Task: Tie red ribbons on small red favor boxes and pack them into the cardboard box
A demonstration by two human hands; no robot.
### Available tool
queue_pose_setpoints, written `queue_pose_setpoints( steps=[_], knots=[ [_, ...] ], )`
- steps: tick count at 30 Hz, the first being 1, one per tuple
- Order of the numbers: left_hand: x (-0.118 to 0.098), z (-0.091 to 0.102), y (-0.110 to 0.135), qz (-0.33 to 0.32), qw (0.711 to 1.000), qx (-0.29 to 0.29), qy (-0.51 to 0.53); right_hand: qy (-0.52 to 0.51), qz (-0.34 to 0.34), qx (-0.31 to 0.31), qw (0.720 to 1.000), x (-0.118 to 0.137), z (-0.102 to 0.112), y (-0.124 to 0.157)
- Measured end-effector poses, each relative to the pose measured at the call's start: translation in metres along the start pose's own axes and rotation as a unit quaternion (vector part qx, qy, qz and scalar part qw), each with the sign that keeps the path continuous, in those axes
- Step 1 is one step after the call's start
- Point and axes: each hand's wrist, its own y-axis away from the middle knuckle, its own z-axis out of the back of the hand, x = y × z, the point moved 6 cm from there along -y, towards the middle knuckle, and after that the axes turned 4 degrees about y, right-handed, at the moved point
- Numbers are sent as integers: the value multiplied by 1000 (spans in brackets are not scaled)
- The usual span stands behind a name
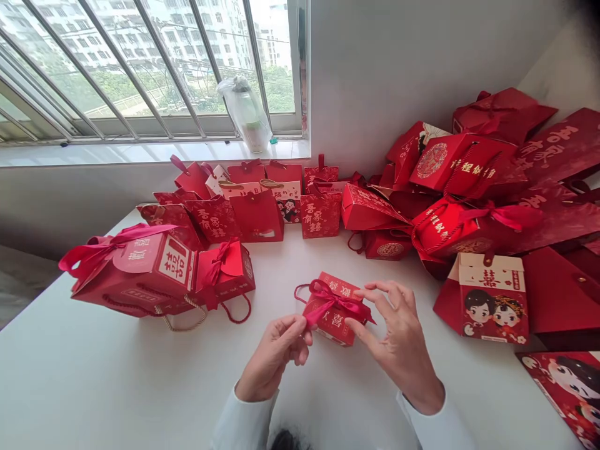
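A small red gift box [334, 334] with pale Chinese characters lies on the white table in front of me. Across its top a dark pink ribbon [334, 298] is tied in a bow, and a thin cord handle shows at its left side. My left hand [284, 350] pinches one ribbon end between thumb and fingertips at the box's left. At the box's right, my right hand [392, 334] has its thumb and fingers spread apart around the bow's right loop, close to the ribbon. Whether those fingertips touch the ribbon I cannot tell.
On the left stand a large red box with a bow [140, 269] and a smaller ribboned box [229, 272]. Several red bags [257, 215] line the wall. A heap of red boxes [469, 169] fills the right. A bagged bottle [250, 122] stands on the windowsill.
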Motion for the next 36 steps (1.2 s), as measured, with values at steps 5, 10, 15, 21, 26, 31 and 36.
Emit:
queue_pose_setpoints(
  steps=[5, 10, 15, 21, 26, 31, 36],
  knots=[
    [3, 4, -3, 15, 999, -2, 41, 76, 32, -51, 995, 15, 3, 0],
    [8, 6, -3, 13, 998, -28, 50, 107, 43, -60, 992, 29, 8, 1],
    [12, 4, -2, 11, 997, -29, 69, 113, 51, -48, 991, 39, 9, 5],
    [22, 8, -7, 39, 984, -69, 158, 118, 22, -19, 993, 27, 1, 18],
    [21, 14, 0, 6, 996, -86, 17, 126, 18, -17, 992, 22, 0, 21],
    [-46, 11, 35, -331, 801, -279, -413, 121, 57, -27, 991, 29, 8, 19],
    [-62, -53, 23, -471, 684, 3, -558, 128, 93, -42, 986, 35, 12, 26]
  ],
)
